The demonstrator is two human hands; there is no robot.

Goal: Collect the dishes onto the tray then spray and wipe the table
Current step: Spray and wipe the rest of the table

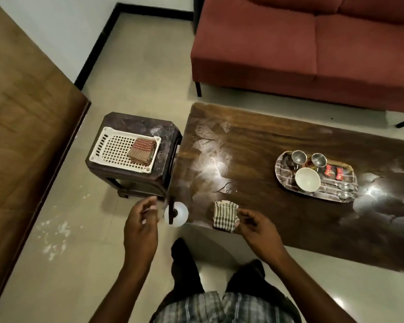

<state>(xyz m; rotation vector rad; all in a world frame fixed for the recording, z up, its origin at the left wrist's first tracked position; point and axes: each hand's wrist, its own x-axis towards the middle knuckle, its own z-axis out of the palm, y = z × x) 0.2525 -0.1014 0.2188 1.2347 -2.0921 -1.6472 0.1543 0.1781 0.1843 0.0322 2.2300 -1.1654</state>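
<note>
Checked shirt (219, 306) and dark trouser legs occupy the lower edge of the view, nearest the camera.

Red sofa (289, 54): stands beyond the far edge of the wooden coffee table (266, 141).

Coffee table: the top shows pale smears near its left and right ends.

Brown stool (138, 124): positioned just beside the table's left edge. It carries a white plastic basket (112, 148), which holds a folded red checked cloth (142, 151).

Patterned tray (287, 176): located towards the table's right end. It holds a white bowl (307, 179), two steel cups (299, 157), two red sachets (334, 172) and spoons (345, 191).

Right hand (257, 224): grasps the right edge of a folded striped cloth (225, 215), which lies at the table's near edge.

Left hand (141, 220): released, fingers loosely curled, holding nothing. It is just beside a white spray bottle (176, 214) at the table's near-left corner; contact cannot be determined.
</note>
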